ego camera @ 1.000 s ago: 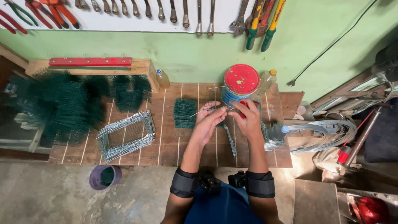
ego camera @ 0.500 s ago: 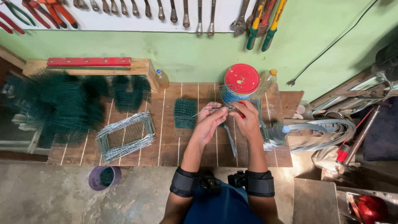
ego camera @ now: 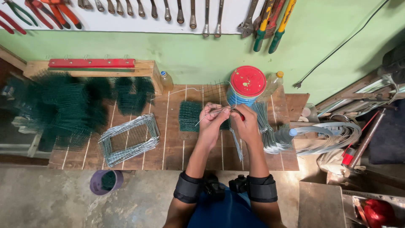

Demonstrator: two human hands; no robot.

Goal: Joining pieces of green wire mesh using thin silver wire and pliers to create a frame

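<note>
Head view, largest first. Brown wooden plank tabletop (ego camera: 173, 147) against a green wall, white tool board above with hanging wrenches and pliers. Big heap of dark green wire mesh pieces (ego camera: 63, 105) far left of the red-lidded blue round tin (ego camera: 247, 86), which stands at the back of the tabletop. Bundle of bare grey wire frames (ego camera: 128, 138) lying flat, left of the tin and nearer the front edge. Loose coil of grey wire (ego camera: 329, 137) hanging off to the right of the tin. Small flat stack of green mesh squares (ego camera: 190, 116) just in front and left of the tin. Purple plastic cup (ego camera: 106, 182) on the floor, well left and below.

Left hand (ego camera: 213, 120) and right hand (ego camera: 244, 122) raised together just in front of the tin, over the mesh stack. Left grip pinched shut on a thin grey wire strand (ego camera: 206, 117), which slants down to the left from the fingers. Right grip closed around a small red-handled tool (ego camera: 239, 115), tip meeting the wire between both hands. Black bands on both forearms.
</note>
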